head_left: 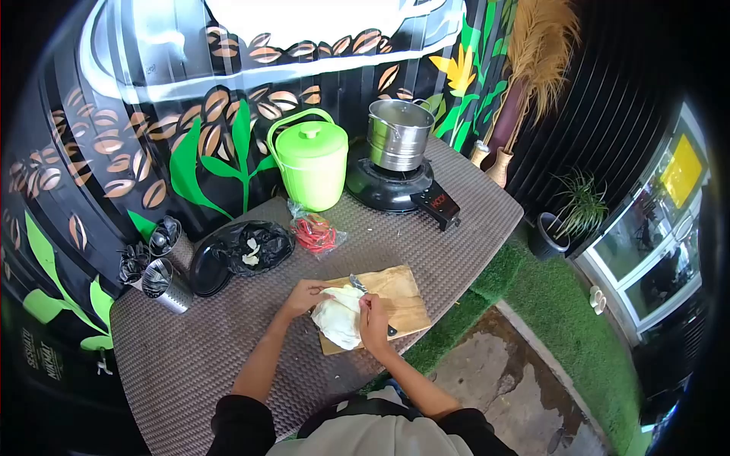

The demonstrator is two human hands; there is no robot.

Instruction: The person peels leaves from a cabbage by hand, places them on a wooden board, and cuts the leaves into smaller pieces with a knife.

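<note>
A pale, whitish cabbage (338, 321) rests on the left part of a wooden cutting board (404, 292). With bent fingers, my left hand (306, 298) grips its upper left edge. My right hand (373, 322) pinches at its right side, where the fingertips partly hide the leaf. Beneath the right hand lies a knife; its blade (357, 283) shows above the hand and its black handle (391, 331) below.
Behind the board lie red chillies in a clear bag (315, 232) and a black plastic bag (268, 251) with pale leaf scraps. A green lidded bucket (312, 163) and a metal pot (399, 140) on a black stove (380, 188) stand farther back. Metal cutlery holders (167, 285) stand left.
</note>
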